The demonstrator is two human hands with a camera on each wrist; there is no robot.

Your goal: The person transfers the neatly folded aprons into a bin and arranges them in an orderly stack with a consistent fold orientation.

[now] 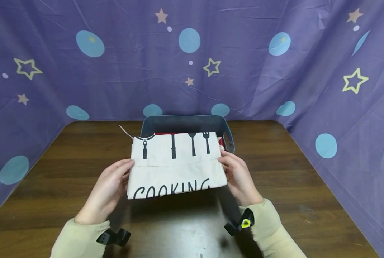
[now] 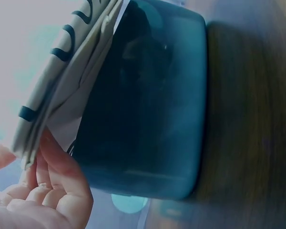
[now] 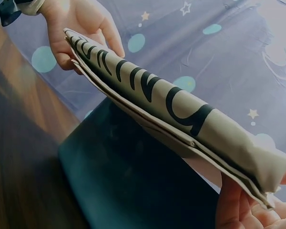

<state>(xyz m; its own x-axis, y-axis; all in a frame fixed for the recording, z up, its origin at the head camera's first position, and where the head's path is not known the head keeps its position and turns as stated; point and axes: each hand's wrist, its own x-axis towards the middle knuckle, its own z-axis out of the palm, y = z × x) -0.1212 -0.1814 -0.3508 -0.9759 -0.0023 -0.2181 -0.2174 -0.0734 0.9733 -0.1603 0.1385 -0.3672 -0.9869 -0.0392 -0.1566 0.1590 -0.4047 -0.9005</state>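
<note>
A folded cream apron [image 1: 179, 165], printed with dark kitchen utensils and the word COOKING, is held up between both hands. My left hand [image 1: 112, 186] pinches its left edge, thumb in front and fingers behind. At the opposite edge my right hand [image 1: 238, 173] grips it the same way. Several stacked layers show along the lower fold of the apron [image 3: 148, 90] in the right wrist view. A thin pale strap [image 1: 126, 132] sticks out from its upper left corner. Behind it stands a dark blue-grey bin [image 1: 185, 123], partly covered by the apron in the head view.
Something red [image 1: 222, 141] shows inside the bin, mostly hidden. The bin stands near the far edge of a brown wooden table [image 1: 275, 161]. A purple curtain [image 1: 243, 71] with stars and blue dots hangs behind the table and along both sides.
</note>
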